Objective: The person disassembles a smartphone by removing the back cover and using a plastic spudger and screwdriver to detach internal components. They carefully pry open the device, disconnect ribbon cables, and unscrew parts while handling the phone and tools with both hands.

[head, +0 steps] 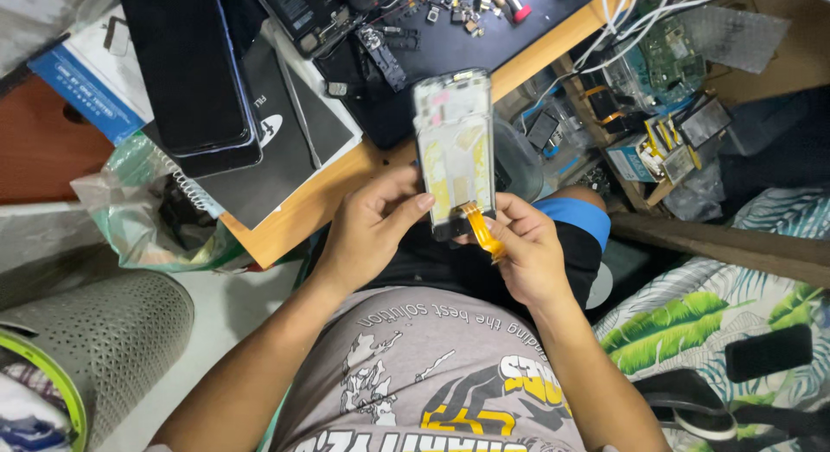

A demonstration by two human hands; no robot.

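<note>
Frame: phone display frame (454,141) upright between both hands
Left hand (367,232): grips frame's lower edge
Right hand (527,253): pinches orange flex cable (482,230)
Bag: clear plastic bag (130,227), contents unclear

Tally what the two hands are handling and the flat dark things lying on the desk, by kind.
Phone frames, held up by the left hand and right hand: 1, the phone frame
Orange flex ribbons: 1, the orange ribbon at the frame's lower end
Dark phones or tablets on the desk: 1, the dark slab
Black spiral notebooks: 1, the notebook
Total: 4
</note>
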